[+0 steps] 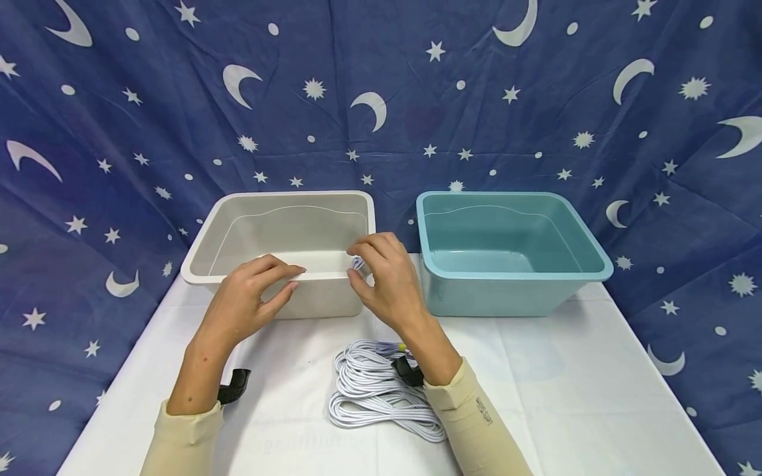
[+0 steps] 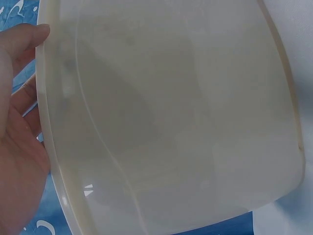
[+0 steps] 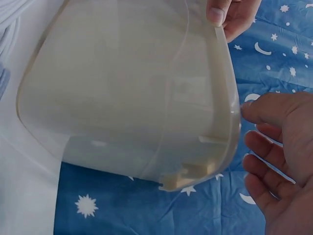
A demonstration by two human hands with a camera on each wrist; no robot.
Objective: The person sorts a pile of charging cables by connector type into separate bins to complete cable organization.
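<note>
A pale grey plastic bin (image 1: 333, 294) stands at the left of the table. My left hand (image 1: 247, 297) grips its front rim, the thumb on the outer side and the fingers over the edge, as the left wrist view also shows. My right hand (image 1: 387, 277) is at the bin's front right corner, thumb and fingers apart around the rim. A small bit of white and purple cable (image 1: 357, 262) shows between them; most of it is hidden. In the right wrist view the right fingers (image 3: 266, 147) are loosely bent, with nothing visible in them.
Bundled white cables (image 1: 375, 390) lie on the white tablecloth (image 1: 565, 383) under my right forearm. A teal bin (image 1: 512, 294) stands to the right of the grey one. A blue curtain with moons and stars (image 1: 381, 79) hangs behind both bins.
</note>
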